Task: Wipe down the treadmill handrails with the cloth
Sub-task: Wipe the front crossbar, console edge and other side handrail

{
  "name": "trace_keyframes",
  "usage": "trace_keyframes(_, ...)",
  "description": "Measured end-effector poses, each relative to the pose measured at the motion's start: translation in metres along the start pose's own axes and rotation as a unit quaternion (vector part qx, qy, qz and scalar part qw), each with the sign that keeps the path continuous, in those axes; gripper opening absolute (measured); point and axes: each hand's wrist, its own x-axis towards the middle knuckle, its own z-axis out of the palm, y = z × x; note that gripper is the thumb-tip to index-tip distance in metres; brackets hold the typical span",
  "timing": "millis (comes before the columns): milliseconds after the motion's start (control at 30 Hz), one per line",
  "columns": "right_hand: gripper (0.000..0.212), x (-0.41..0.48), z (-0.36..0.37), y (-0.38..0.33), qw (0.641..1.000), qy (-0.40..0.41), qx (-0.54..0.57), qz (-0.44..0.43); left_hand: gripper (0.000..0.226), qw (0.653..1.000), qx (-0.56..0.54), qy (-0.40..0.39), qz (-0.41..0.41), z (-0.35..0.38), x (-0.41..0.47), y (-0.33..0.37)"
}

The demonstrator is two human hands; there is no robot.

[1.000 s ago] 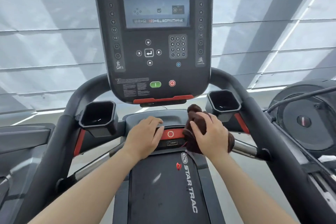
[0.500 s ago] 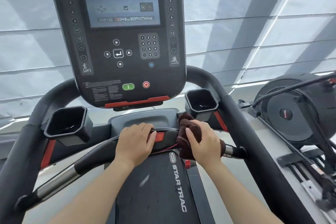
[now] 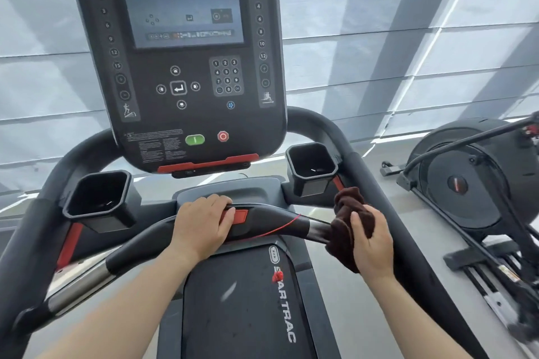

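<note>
Your right hand (image 3: 372,245) is closed around the brown cloth (image 3: 347,227), which is bunched over the right end of the front crossbar (image 3: 271,220), on its metal section. Your left hand (image 3: 201,226) grips the bar's black centre, fingers curled over the top, thumb touching the red tab (image 3: 237,216).

Risks, as judged:
- Left thumb could press or tug that tab; it looks like a stop control, and a thin red cord (image 3: 280,229) runs from it toward the cloth.
- The cloth could snag the cord on a stroke back toward centre.
- Loose folds hang below the bar; they wipe nothing and may slip.

Surface: smooth rounded bar, black grip changing to bare metal. Long side rails (image 3: 388,204) lie outside it. The console (image 3: 178,61) screen is dimly lit. Room: pale blinds ahead, another exercise machine (image 3: 466,181) on the right.
</note>
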Motion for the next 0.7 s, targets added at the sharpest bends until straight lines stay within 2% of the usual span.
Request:
trace_keyframes(133, 0.032, 0.018, -0.006, -0.019, 1.0, -0.003, 0.029, 0.002, 0.043, 0.998, -0.058, -0.008, -0.012, -0.001, 0.015, 0.012)
trace_keyframes(233, 0.033, 0.019, 0.012, -0.031, 0.998, -0.044, 0.019, -0.029, 0.037, 0.996, -0.084, -0.019, -0.002, 0.003, 0.032, 0.033)
trace_keyframes(300, 0.033, 0.009, 0.034, -0.035, 0.994, -0.082, -0.017, -0.064, 0.04, 0.996, -0.086, -0.034, 0.002, 0.008, 0.037, 0.043)
trace_keyframes(367, 0.033, -0.005, 0.051, -0.035, 0.986, -0.099, -0.092, -0.102, 0.047, 0.998, -0.042, -0.038, 0.017, 0.013, 0.036, 0.046)
trace_keyframes(433, 0.031, -0.01, 0.053, -0.032, 0.979, -0.096, -0.129, -0.123, 0.049, 0.999, -0.015, -0.031, 0.019, 0.015, 0.034, 0.046)
trace_keyframes(533, 0.03, -0.005, 0.037, -0.014, 0.979, -0.088, -0.123, -0.136, 0.044, 0.999, -0.013, -0.032, 0.021, 0.015, 0.034, 0.045)
trace_keyframes(700, 0.027, 0.002, 0.027, -0.01, 0.989, -0.013, -0.118, -0.089, 0.037, 0.999, -0.024, -0.033, 0.026, 0.013, 0.035, 0.046)
